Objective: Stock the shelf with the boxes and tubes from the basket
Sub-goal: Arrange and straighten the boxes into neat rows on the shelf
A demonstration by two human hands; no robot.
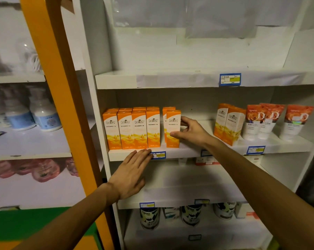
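Observation:
A row of tall orange-and-white boxes [132, 129] stands upright at the left of the middle white shelf [188, 152]. My right hand [190, 131] grips one more such box [173, 128], upright on the shelf just right of the row with a small gap. My left hand [132, 175] lies flat with fingers together, fingertips touching the shelf's front edge below the row. Two more orange boxes [229, 123] lean together further right. Three orange-topped white tubes [277, 121] stand cap-down at the right end. The basket is out of view.
Bare shelf surface lies between the held box and the leaning pair. The shelf above [170, 79] holds nothing visible. Cans [149, 218] stand on the lowest shelf. An orange post [62, 105] separates a left unit with white bottles [44, 114].

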